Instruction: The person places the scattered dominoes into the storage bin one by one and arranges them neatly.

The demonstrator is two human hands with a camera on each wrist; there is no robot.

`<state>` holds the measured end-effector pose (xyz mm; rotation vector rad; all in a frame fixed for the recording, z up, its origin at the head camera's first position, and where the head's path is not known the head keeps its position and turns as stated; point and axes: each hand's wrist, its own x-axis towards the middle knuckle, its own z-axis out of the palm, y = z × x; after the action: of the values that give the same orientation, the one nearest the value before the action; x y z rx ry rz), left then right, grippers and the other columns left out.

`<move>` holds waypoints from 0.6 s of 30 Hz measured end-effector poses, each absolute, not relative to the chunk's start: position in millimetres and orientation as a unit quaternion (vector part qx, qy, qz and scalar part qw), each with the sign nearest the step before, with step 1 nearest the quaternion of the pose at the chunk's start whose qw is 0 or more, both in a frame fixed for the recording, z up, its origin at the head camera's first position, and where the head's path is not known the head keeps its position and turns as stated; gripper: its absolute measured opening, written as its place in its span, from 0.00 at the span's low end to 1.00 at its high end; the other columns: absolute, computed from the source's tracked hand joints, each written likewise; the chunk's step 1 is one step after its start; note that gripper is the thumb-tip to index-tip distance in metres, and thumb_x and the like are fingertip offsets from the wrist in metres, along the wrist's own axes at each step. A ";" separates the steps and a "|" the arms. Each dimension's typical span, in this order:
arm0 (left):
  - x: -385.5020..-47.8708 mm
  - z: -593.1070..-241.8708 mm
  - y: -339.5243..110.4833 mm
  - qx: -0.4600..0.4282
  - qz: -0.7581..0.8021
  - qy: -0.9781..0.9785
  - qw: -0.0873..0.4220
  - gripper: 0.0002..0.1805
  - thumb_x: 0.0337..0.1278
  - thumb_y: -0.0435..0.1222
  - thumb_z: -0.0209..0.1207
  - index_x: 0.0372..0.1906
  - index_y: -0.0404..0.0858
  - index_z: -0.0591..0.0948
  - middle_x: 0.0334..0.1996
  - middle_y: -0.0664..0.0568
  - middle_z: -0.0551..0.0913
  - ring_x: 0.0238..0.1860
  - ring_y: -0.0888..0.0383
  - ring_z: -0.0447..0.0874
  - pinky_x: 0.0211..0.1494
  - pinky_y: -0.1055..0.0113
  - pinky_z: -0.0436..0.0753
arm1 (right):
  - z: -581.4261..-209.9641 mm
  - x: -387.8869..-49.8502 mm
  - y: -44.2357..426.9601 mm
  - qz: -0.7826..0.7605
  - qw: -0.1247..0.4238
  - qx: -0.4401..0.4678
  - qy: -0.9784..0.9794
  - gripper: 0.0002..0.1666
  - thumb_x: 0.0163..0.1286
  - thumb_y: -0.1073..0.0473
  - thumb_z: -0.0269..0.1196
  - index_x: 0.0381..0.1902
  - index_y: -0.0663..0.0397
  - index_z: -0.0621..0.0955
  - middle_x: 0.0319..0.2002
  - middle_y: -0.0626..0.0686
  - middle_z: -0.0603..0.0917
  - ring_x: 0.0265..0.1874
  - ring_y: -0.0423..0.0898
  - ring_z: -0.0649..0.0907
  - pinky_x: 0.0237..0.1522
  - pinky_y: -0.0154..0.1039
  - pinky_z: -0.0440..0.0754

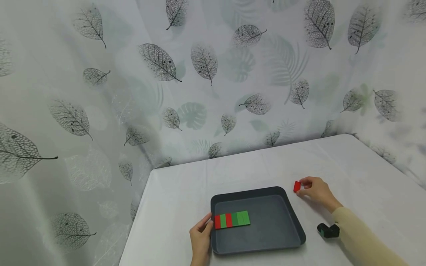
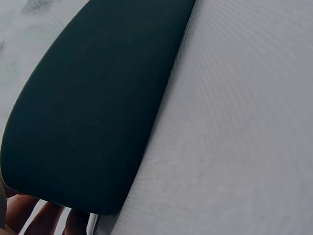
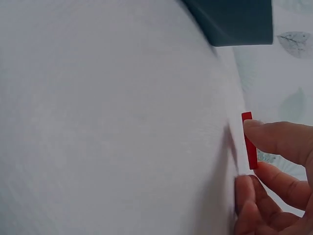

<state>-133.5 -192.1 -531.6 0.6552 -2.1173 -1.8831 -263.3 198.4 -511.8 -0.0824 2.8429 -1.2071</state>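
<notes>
In the head view, my right hand (image 1: 317, 191) pinches a flat red block (image 1: 297, 186) between thumb and finger, over the white table to the right of the tray. The right wrist view shows the same red block (image 3: 249, 142) standing on its narrow side between the fingertips. My left hand (image 1: 201, 233) grips the left rim of a dark grey tray (image 1: 263, 236); in the left wrist view its fingers (image 2: 45, 220) are partly hidden behind the tray's outer wall (image 2: 98, 107). Inside the tray, a row of red and green blocks (image 1: 234, 219) lies side by side against the left wall.
A small black and green object (image 1: 328, 231) lies by the right sleeve; its kind is unclear. Leaf-patterned curtains (image 1: 203, 92) hang behind and beside the white table (image 1: 179, 192).
</notes>
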 end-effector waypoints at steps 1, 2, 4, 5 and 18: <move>-133.3 -531.6 -192.1 0.224 -0.643 -0.723 0.117 0.16 0.56 0.31 0.62 0.51 0.34 0.85 0.54 0.40 0.84 0.54 0.48 0.81 0.48 0.70 0.83 | -510.6 -262.4 199.5 -0.395 0.027 -0.027 0.918 0.33 0.56 0.57 0.71 0.53 0.74 0.76 0.46 0.70 0.82 0.45 0.62 0.80 0.45 0.52 0.81; -133.3 -532.1 -192.3 0.225 -0.642 -0.724 0.116 0.16 0.56 0.31 0.62 0.51 0.34 0.85 0.54 0.40 0.84 0.54 0.49 0.81 0.48 0.70 0.83 | -509.0 -261.1 200.3 -0.401 0.026 -0.028 0.915 0.33 0.57 0.56 0.71 0.54 0.74 0.75 0.48 0.71 0.82 0.46 0.63 0.81 0.44 0.52 0.82; -133.1 -531.8 -192.2 0.227 -0.641 -0.724 0.116 0.16 0.56 0.31 0.62 0.51 0.35 0.85 0.54 0.40 0.84 0.54 0.49 0.81 0.48 0.70 0.83 | -504.6 -258.1 201.0 -0.411 0.022 -0.032 0.911 0.34 0.58 0.56 0.71 0.56 0.73 0.75 0.50 0.71 0.81 0.47 0.64 0.82 0.43 0.50 0.83; -133.2 -531.7 -192.1 0.226 -0.640 -0.725 0.116 0.16 0.56 0.31 0.62 0.51 0.34 0.85 0.54 0.40 0.84 0.54 0.49 0.81 0.48 0.70 0.83 | -501.2 -256.0 200.6 -0.416 0.019 -0.036 0.908 0.35 0.58 0.56 0.71 0.57 0.73 0.75 0.51 0.72 0.81 0.47 0.64 0.82 0.42 0.48 0.83; -134.5 -531.8 -192.6 0.222 -0.643 -0.724 0.114 0.17 0.57 0.31 0.62 0.52 0.34 0.84 0.54 0.40 0.84 0.55 0.49 0.81 0.49 0.69 0.83 | -452.7 -214.1 159.6 -0.484 -0.025 -0.096 0.870 0.31 0.58 0.62 0.71 0.58 0.68 0.75 0.48 0.67 0.82 0.38 0.50 0.86 0.34 0.33 0.83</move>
<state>-134.5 -192.6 -531.8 0.6505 -2.1213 -1.8862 -214.1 159.6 -452.7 -0.3064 2.7762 -1.5444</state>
